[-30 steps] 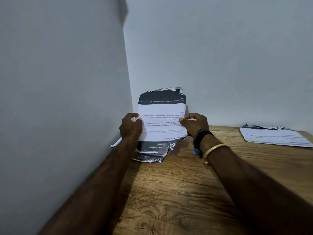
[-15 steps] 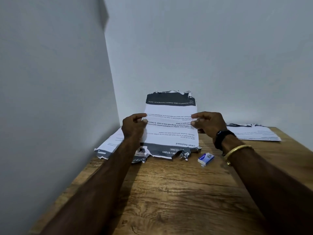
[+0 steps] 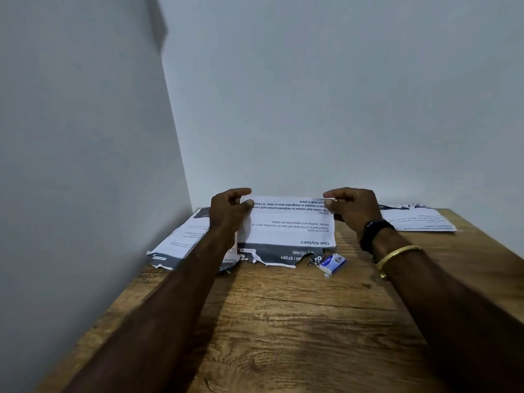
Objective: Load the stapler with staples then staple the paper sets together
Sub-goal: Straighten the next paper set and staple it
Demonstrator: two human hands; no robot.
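A printed paper set (image 3: 286,231) with a dark torn band along its near edge lies tilted low over the wooden table (image 3: 283,321). My left hand (image 3: 228,212) pinches its far left corner and my right hand (image 3: 351,208) pinches its far right corner. A small blue and white staple box (image 3: 332,263) lies on the table just past the paper's near right corner, with a few loose staples (image 3: 313,260) beside it. No stapler is visible.
More printed sheets (image 3: 181,242) lie under and left of the held set, against the left wall. Another paper set (image 3: 419,218) lies at the back right of the table. Plain walls close off the left and the back.
The paper set stood upright between my hands; it has now come down nearly flat toward the table. The view shifted left to right, bringing the staple box into sight.
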